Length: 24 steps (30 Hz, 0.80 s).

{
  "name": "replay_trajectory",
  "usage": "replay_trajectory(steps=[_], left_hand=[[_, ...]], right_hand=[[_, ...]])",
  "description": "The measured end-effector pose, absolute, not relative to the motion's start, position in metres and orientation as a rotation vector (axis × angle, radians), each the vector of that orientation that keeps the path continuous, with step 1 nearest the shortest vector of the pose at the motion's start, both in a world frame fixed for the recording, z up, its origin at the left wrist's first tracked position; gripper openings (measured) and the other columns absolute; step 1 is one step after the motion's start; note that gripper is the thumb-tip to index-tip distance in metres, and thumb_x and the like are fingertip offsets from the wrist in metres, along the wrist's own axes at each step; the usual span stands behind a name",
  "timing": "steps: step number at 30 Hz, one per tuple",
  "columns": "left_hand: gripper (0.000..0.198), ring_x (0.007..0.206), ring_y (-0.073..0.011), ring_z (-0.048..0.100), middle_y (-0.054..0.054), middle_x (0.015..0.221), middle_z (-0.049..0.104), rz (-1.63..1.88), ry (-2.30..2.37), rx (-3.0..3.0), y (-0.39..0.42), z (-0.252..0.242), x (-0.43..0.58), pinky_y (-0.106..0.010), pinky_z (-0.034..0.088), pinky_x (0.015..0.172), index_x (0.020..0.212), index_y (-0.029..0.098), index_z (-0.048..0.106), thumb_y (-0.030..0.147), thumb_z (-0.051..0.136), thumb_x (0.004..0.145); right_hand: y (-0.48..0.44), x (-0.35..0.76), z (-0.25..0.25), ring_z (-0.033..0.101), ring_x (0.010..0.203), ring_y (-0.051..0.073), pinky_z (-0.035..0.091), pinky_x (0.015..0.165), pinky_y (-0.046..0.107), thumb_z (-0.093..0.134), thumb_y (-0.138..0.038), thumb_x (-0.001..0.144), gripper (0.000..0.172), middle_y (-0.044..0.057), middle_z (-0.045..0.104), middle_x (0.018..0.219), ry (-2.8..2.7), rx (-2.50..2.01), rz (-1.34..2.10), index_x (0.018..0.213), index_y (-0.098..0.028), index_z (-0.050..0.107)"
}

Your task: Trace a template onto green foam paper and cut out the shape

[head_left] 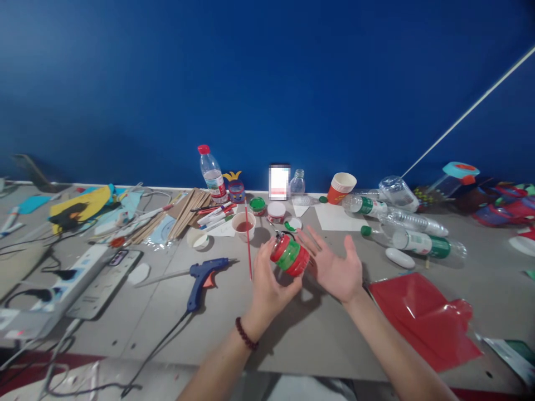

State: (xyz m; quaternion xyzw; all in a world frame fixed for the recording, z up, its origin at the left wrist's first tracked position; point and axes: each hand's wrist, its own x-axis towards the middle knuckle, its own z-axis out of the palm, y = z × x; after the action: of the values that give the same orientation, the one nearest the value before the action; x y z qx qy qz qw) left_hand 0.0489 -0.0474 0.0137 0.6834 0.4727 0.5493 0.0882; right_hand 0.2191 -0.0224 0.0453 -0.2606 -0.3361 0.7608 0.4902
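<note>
A blue glue gun (203, 278) lies on the worktop (317, 334). The left hand (267, 284) grips a red and green pot (290, 255), perhaps a cut bottle, above it. The right hand (336, 267) is spread open, just beside the pot.

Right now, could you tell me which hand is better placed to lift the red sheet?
Probably the right hand: open, empty, nearer the red sheet; the left hand grips the red-and-green jar.

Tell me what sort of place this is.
Probably a craft worktable: a blue glue gun, a cup of red paint and plastic bottles lie about, while the left hand holds a red-and-green painted container.
</note>
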Motion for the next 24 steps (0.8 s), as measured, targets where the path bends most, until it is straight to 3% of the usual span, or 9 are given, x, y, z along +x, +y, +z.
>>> replay_trajectory(steps=[3, 8, 11, 15, 20, 22, 24], left_hand=[[0.085, 0.127, -0.0323, 0.048, -0.021, 0.135, 0.049, 1.672, 1.334, 2.111, -0.049, 0.013, 0.051, -0.054, 0.041, 0.105, 0.143, 0.014, 0.027, 0.026, 0.072, 0.071], [0.083, 0.128, -0.0331, 0.047, -0.022, 0.134, 0.049, 1.727, 1.279, 2.164, -0.05, 0.012, 0.051, -0.055, 0.04, 0.106, 0.142, 0.012, 0.029, 0.024, 0.071, 0.071], [0.083, 0.129, -0.0328, 0.046, -0.022, 0.136, 0.048, 1.727, 1.269, 2.152, -0.049, 0.012, 0.051, -0.055, 0.039, 0.106, 0.142, 0.013, 0.028, 0.025, 0.072, 0.072], [0.082, 0.131, -0.0323, 0.043, -0.021, 0.138, 0.045, 1.665, 1.274, 2.153, -0.05, 0.012, 0.05, -0.055, 0.039, 0.107, 0.141, 0.015, 0.029, 0.026, 0.072, 0.073], [0.076, 0.131, -0.0316, 0.042, -0.019, 0.138, 0.043, 1.594, 1.279, 2.191, -0.05, 0.012, 0.047, -0.054, 0.041, 0.105, 0.141, 0.019, 0.031, 0.03, 0.071, 0.077], [0.075, 0.131, -0.0313, 0.042, -0.019, 0.138, 0.041, 1.554, 1.292, 2.208, -0.05, 0.012, 0.046, -0.053, 0.042, 0.104, 0.142, 0.021, 0.031, 0.033, 0.071, 0.079], [0.075, 0.13, -0.0312, 0.042, -0.018, 0.138, 0.04, 1.523, 1.31, 2.211, -0.05, 0.013, 0.046, -0.051, 0.042, 0.104, 0.142, 0.023, 0.033, 0.035, 0.071, 0.079]], right_hand=[[-0.021, 0.223, 0.047, 0.025, 0.143, 0.025, 0.024, 0.115, 0.051, 0.009, -0.082, 0.082, 0.082, -0.003, 0.034, 0.153, -0.835, -0.611, 1.817, 0.135, -0.035, 0.05], [-0.021, 0.222, 0.044, 0.029, 0.141, 0.025, 0.026, 0.114, 0.051, 0.011, -0.081, 0.083, 0.081, -0.001, 0.038, 0.151, -0.816, -0.591, 1.82, 0.134, -0.034, 0.052], [-0.017, 0.221, 0.037, 0.038, 0.136, 0.026, 0.033, 0.111, 0.052, 0.032, -0.074, 0.087, 0.063, 0.001, 0.048, 0.144, -0.812, -0.657, 1.768, 0.128, -0.034, 0.057], [-0.009, 0.22, 0.018, 0.054, 0.122, 0.026, 0.042, 0.105, 0.047, 0.07, -0.053, 0.078, 0.031, 0.001, 0.066, 0.123, -0.731, -0.804, 1.585, 0.1, -0.031, 0.071], [-0.005, 0.22, 0.004, 0.065, 0.095, 0.028, 0.05, 0.093, 0.045, 0.085, -0.052, 0.057, 0.033, 0.005, 0.073, 0.082, -0.597, -1.008, 1.407, 0.064, -0.023, 0.07], [-0.007, 0.219, 0.005, 0.065, 0.089, 0.027, 0.051, 0.089, 0.044, 0.083, -0.054, 0.06, 0.04, 0.005, 0.069, 0.069, -0.624, -1.023, 1.383, 0.048, -0.023, 0.06], [-0.009, 0.218, 0.01, 0.066, 0.088, 0.028, 0.052, 0.086, 0.042, 0.079, -0.056, 0.065, 0.047, 0.005, 0.069, 0.068, -0.673, -1.02, 1.396, 0.042, -0.024, 0.053]])
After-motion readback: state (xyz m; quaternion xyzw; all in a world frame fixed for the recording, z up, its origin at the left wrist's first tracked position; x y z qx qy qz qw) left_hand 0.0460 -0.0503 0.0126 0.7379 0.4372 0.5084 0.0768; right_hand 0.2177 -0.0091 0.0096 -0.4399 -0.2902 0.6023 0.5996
